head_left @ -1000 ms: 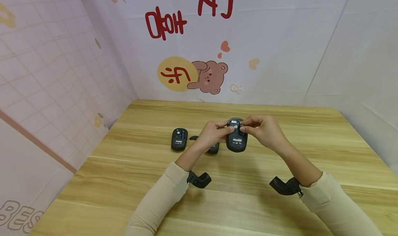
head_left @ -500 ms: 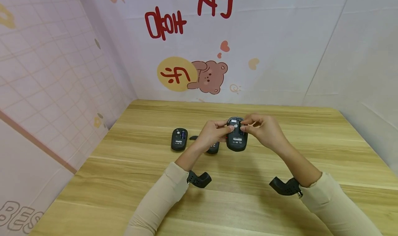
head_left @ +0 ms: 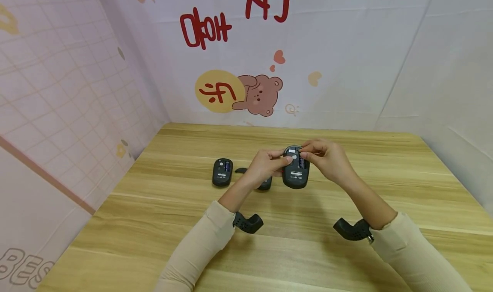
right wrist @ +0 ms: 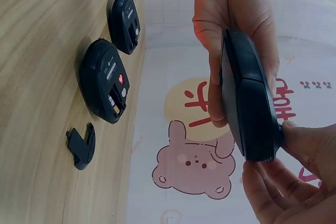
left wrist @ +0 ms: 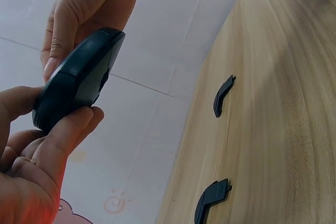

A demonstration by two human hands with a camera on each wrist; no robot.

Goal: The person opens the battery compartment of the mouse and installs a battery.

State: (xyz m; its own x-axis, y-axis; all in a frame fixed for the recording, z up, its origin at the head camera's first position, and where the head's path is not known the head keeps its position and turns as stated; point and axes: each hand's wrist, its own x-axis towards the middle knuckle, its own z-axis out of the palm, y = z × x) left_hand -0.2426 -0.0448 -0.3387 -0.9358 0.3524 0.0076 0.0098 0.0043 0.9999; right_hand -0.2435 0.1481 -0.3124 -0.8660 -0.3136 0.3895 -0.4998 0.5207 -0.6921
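Note:
My left hand (head_left: 265, 166) grips a black computer mouse (head_left: 295, 179) by its left side, underside facing me, thumb on the base. The mouse is held up off the table. Its battery bay is uncovered, and a dark battery (head_left: 302, 162) shows inside. At the bay's upper end, my right hand (head_left: 328, 159) pinches the mouse with thumb and fingers, as the right wrist view also shows, thumb (right wrist: 303, 139) on the underside. Behind my left hand lies a second mouse (right wrist: 103, 74), bay uncovered. Farther left, a third mouse (head_left: 221, 177) lies belly up with a battery in it.
Two loose battery covers, a nearer one (left wrist: 213, 194) and a farther one (left wrist: 224, 95), lie on the wooden table (head_left: 246, 258). Beyond the table's back edge stands a printed white wall (head_left: 339, 99). Black wrist mounts (head_left: 248, 223) stick out inward from both forearms.
The right thumb and fingers have shifted up toward the mouse's top end, exposing the battery that they covered before. The mouse has moved slightly right. Both mice on the table stay put.

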